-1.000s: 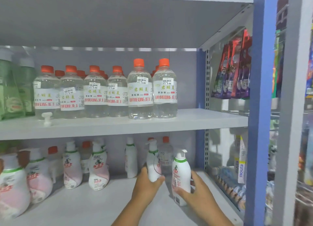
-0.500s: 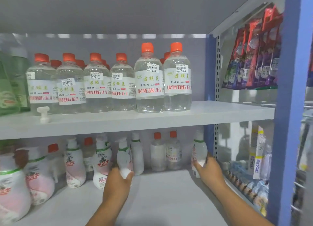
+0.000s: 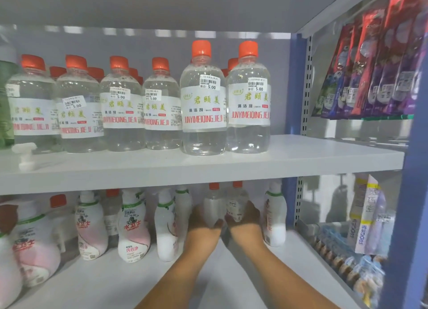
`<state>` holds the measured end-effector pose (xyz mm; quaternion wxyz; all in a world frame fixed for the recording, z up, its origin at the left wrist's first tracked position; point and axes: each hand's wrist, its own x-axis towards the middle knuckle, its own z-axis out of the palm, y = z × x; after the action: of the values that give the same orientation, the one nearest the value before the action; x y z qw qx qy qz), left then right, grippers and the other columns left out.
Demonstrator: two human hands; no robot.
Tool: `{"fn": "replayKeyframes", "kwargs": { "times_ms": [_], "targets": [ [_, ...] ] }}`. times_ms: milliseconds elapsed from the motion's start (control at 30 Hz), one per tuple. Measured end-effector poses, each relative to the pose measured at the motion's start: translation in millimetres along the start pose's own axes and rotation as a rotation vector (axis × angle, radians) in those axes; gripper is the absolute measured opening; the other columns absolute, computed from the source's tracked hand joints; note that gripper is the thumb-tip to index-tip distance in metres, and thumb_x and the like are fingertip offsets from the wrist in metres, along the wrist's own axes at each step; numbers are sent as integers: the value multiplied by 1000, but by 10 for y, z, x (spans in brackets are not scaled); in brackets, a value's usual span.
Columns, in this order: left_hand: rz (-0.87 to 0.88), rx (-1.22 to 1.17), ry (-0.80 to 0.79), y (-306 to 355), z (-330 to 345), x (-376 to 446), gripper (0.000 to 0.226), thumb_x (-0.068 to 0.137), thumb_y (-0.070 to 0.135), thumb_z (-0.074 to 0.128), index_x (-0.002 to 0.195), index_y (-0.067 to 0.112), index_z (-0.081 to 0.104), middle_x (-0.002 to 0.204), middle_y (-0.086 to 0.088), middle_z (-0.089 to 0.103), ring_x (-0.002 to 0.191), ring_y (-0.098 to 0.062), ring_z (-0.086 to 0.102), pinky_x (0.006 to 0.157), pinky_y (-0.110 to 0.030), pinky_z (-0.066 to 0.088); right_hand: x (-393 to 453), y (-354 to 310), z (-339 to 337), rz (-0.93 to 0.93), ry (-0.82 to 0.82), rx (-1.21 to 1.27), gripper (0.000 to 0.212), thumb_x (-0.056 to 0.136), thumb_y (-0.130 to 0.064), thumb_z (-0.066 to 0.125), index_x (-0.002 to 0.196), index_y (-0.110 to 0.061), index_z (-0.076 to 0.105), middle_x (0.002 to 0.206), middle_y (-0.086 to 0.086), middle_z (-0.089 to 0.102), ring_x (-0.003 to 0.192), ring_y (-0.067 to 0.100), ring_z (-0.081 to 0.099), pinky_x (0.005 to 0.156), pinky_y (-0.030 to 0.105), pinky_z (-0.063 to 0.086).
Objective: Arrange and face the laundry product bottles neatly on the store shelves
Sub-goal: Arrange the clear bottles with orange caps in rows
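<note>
Head view: both hands reach deep into the lower shelf (image 3: 231, 283), each wrapped around one upright, clear orange-capped bottle at the back. The left hand (image 3: 203, 223) grips the left bottle (image 3: 214, 206), the right hand (image 3: 243, 220) the right bottle (image 3: 236, 202), the two side by side and standing tall, so drawing them forward looks likeliest. Above, the facing row (image 3: 203, 114) reads "JUNYIMEIQINGJIEJI", stickers 5.00 (the pink-and-white pump bottles (image 3: 133, 227) are marked 10.00).

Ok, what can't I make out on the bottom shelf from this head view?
- Tops of the two clear bottles, each gripped by one hand, left hand and right hand: cut by the upper shelf.
- Their labels: shadowed, partly behind fingers.
- Large pink bottle, far left: cut off, blurred.
</note>
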<state>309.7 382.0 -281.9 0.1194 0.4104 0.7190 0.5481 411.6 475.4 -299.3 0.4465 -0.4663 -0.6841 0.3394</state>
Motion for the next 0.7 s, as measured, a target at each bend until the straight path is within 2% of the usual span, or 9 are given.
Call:
{"fn": "replayKeyframes", "kwargs": {
  "times_ms": [100, 167, 233, 267, 333, 367, 500, 633, 700],
  "targets": [
    [-57, 65, 0, -359, 329, 308, 73, 81, 45, 79, 141, 18, 45, 128, -4, 61, 114, -24, 63, 98, -40, 53, 156, 157, 128, 7, 67, 18, 76, 75, -45, 78, 138, -20, 43, 123, -2, 60, 111, 21, 64, 91, 36, 56],
    [-186, 114, -110, -544, 463, 417, 68, 83, 49, 73, 138, 15, 52, 112, -4, 62, 95, -13, 65, 94, -36, 54, 173, 182, 130, 47, 57, 53, 76, 75, -38, 82, 138, -19, 45, 121, -3, 64, 106, 18, 67, 82, 24, 57],
    [-317, 70, -210, -550, 476, 387, 50, 81, 51, 67, 108, 9, 64, 86, 1, 54, 66, -1, 56, 82, -30, 54, 240, 255, 168, 59, 44, 61, 49, 77, -20, 82, 117, -21, 54, 99, -5, 68, 85, 9, 68, 59, 8, 49],
    [-317, 76, -221, -541, 455, 357, 32, 86, 47, 67, 86, 15, 61, 79, 6, 48, 60, -1, 48, 76, -25, 50, 268, 273, 181, 43, 40, 35, 41, 77, -17, 81, 108, -22, 56, 91, -5, 68, 78, 9, 68, 54, 10, 48],
    [-278, 34, -223, -537, 460, 349, 38, 97, 33, 66, 68, 23, 43, 78, 12, 44, 69, -5, 47, 79, -21, 41, 316, 354, 212, 23, 29, -8, 33, 71, -24, 78, 98, -21, 60, 83, 0, 71, 75, 19, 73, 53, 26, 57],
    [-294, 38, -192, -527, 441, 339, 40, 97, 30, 67, 67, 27, 40, 82, 12, 47, 79, -9, 51, 81, -22, 40, 297, 335, 197, 24, 15, 12, 32, 69, -25, 78, 96, -20, 60, 82, 1, 71, 74, 23, 74, 52, 30, 57],
    [-110, 24, -35, -371, 203, 75, 27, 81, 31, 83, 91, 31, 58, 99, 17, 68, 93, -7, 69, 81, -26, 58, -40, 127, -28, 12, -26, 25, 35, 74, -22, 84, 91, -23, 54, 79, -7, 63, 75, 17, 67, 45, 7, 41],
    [-13, -2, -10, -248, -214, -402, 34, 78, 24, 87, 103, 30, 65, 90, 12, 75, 82, -6, 72, 57, -8, 48, -525, -12, -357, 11, -145, 73, 48, 66, -29, 90, 103, -27, 60, 89, -8, 72, 80, 9, 71, 63, 24, 61],
    [-37, -35, -20, -225, -478, -644, 45, 77, 22, 89, 106, 32, 57, 97, 12, 73, 87, -4, 71, 58, -10, 50, -748, -89, -550, 11, -217, 101, 48, 68, -21, 92, 104, -24, 60, 92, -8, 71, 82, 8, 70, 55, 13, 53]
  ]
}}
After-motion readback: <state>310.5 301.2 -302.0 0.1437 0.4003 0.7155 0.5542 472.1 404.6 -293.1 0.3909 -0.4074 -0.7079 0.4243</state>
